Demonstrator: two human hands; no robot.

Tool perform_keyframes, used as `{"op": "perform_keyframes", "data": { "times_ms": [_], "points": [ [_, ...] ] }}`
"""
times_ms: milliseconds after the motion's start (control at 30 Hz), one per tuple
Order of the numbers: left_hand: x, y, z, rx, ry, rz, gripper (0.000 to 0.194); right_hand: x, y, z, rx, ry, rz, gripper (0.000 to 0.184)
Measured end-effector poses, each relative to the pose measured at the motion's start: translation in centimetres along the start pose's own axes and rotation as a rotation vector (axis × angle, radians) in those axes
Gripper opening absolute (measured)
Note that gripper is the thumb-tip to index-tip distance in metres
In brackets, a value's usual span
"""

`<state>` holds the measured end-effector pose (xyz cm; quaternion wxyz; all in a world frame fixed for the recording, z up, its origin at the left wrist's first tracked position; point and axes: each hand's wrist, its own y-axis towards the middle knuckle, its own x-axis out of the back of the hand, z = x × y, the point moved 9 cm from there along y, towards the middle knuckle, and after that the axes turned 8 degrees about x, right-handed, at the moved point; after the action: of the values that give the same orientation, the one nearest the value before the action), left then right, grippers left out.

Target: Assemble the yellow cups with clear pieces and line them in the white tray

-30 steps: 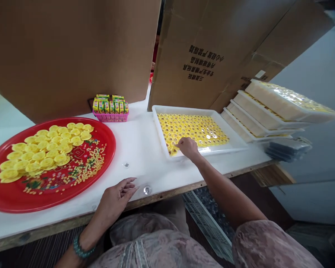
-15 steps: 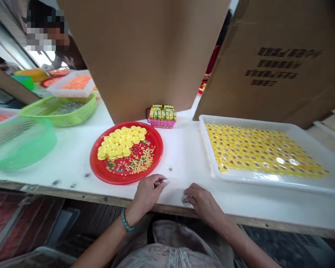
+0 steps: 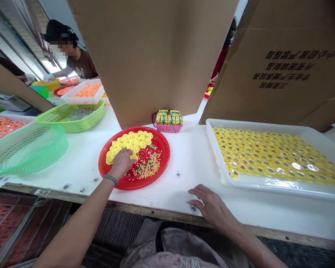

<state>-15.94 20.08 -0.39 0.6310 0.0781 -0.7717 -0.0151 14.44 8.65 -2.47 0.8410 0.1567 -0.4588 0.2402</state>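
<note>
My left hand [image 3: 123, 162] reaches over the red plate [image 3: 164, 150], its fingers pinching a small yellow disc [image 3: 134, 157]. Around it on the plate lie a heap of yellow discs [image 3: 128, 141] and a scatter of tiny pale beads [image 3: 150, 165]. My right hand [image 3: 209, 204] rests at the table's front edge, thumb and fingers apart with nothing between them. Right by its thumb, a small clear round piece [image 3: 194, 209] lies on the white table [image 3: 181, 152].
Right of the plate stands a white tray [image 3: 222, 169] of yellow discs with dark centres. A pink basket [image 3: 169, 128] of little boxes sits before cardboard panels [image 3: 156, 56]. Green baskets [image 3: 25, 149] are at left. A co-worker [image 3: 80, 61] sits beyond the cardboard.
My left hand has moved left and forward from the table edge onto the plate and taken a yellow disc. My right hand's fingers have opened away from the clear piece.
</note>
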Motion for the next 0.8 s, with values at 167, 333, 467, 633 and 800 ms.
{"op": "perform_keyframes", "data": {
  "times_ms": [167, 333, 467, 633, 800],
  "points": [
    [0.4, -2.2, -1.0, -0.037, -0.059, -0.022, 0.021, 1.2, 1.9, 0.7, 0.017, 0.006, -0.137, 0.022],
    [0.1, -3.8, -3.0, -0.074, -0.124, -0.035, 0.027, 1.0, 9.3, 3.5, 0.043, 0.216, -0.244, 0.024],
    [0.4, -5.0, -5.2, -0.221, -0.210, -0.105, 0.027, -1.7, 15.8, 3.9, -0.031, 0.471, -0.163, 0.036],
    [0.8, -5.5, -5.1, -0.238, -0.348, -0.158, 0.028, -4.4, 19.0, 4.6, 0.065, 0.603, -0.111, 0.025],
    [0.4, -4.7, -3.4, -0.082, -0.544, -0.117, 0.038, -5.0, 19.1, 4.2, 0.030, 0.690, -0.121, 0.022]
  ]
}}
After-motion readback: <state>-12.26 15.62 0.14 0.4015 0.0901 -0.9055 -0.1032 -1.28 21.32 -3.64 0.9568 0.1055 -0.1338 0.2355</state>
